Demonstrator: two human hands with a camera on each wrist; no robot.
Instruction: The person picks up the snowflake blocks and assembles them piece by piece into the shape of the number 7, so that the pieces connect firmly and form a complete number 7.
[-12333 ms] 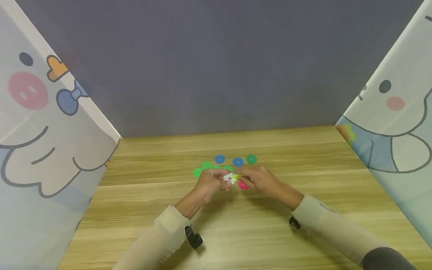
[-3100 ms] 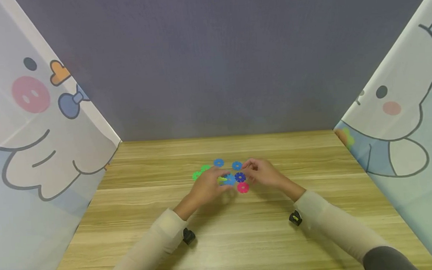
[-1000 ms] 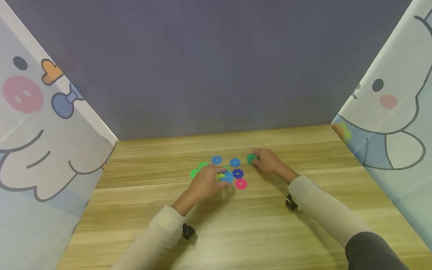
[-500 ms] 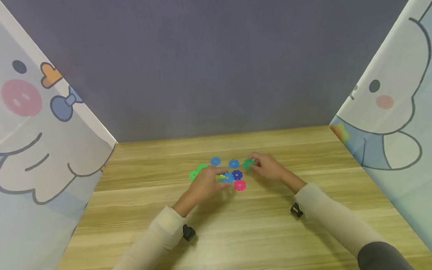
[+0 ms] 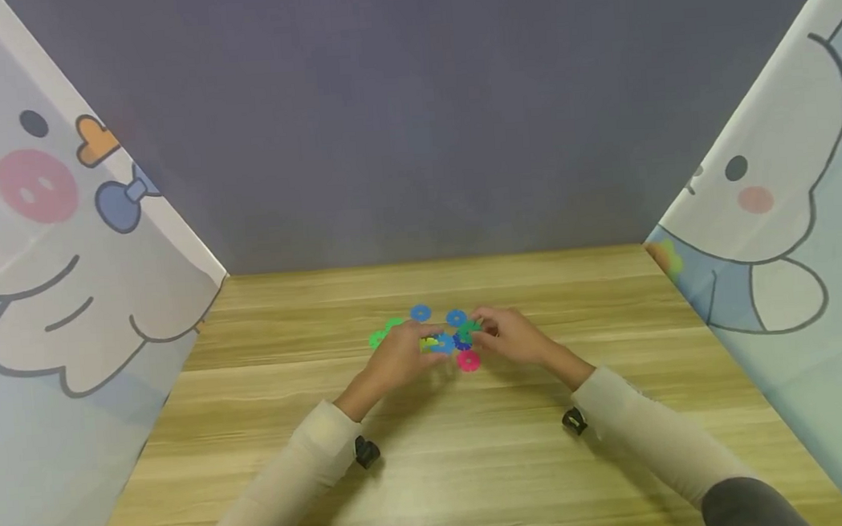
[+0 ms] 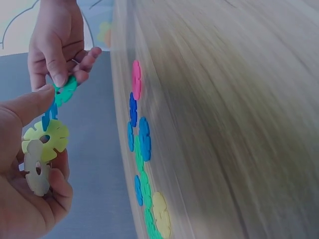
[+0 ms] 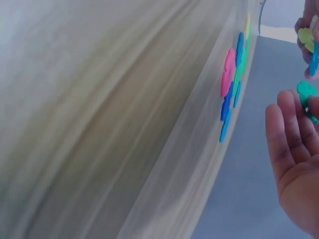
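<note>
Slotted plastic snowflake discs are in both hands. My left hand (image 5: 394, 359) grips a small joined chain: a white disc (image 6: 35, 179) and a yellow disc (image 6: 57, 135), with a blue disc (image 6: 48, 117) standing out at the thumb tip. Between thumb and fingers, my right hand (image 5: 516, 338) pinches a green disc (image 7: 305, 90). That disc is held close to the blue one; in the right wrist view a gap shows between them. On the table beneath lie a pink disc (image 5: 468, 361), a dark blue disc (image 6: 133, 109) and several others.
More loose discs lie around the hands: a blue disc (image 5: 420, 313), another blue disc (image 5: 456, 318), light green discs (image 5: 378, 339) and a yellow disc (image 6: 160, 214). A grey panel (image 5: 413, 135) rises behind the wooden table (image 5: 449, 478), with cartoon-printed panels on both sides.
My right hand has taken the green disc from the back right and carried it left to the chain. The left hand stays in place; earlier it held the white disc against the yellow one.
</note>
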